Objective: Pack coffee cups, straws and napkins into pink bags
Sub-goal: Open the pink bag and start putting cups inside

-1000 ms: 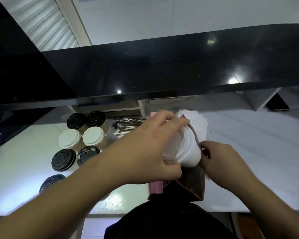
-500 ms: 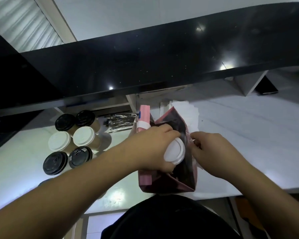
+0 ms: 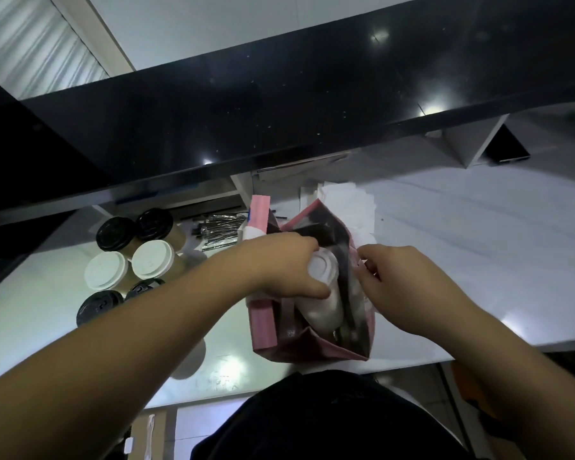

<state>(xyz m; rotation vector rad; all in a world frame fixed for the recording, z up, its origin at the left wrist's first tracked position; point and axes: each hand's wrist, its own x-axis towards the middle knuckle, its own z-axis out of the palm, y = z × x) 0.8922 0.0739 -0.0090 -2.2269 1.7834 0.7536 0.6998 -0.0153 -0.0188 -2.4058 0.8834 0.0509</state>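
Note:
An open pink bag (image 3: 316, 350) stands at the near edge of the white counter (image 3: 478, 260). My left hand (image 3: 279, 267) grips a white-lidded coffee cup (image 3: 322, 293) that is tilted and sits partly inside the bag's mouth. My right hand (image 3: 409, 287) pinches the bag's right rim and holds it open. More lidded cups (image 3: 130, 260), some with black lids and some with white, stand in a cluster to the left. A pile of wrapped straws (image 3: 219, 230) lies behind them. White napkins (image 3: 349, 200) lie just beyond the bag.
A stack of flat pink bags (image 3: 259, 215) stands upright against the open bag's left side. A black shelf (image 3: 312, 111) overhangs the back of the counter. My dark-clothed body (image 3: 329, 423) is at the counter's near edge.
My left hand has lowered the cup from above the bag down into its mouth. My right hand has stayed on the bag's right rim.

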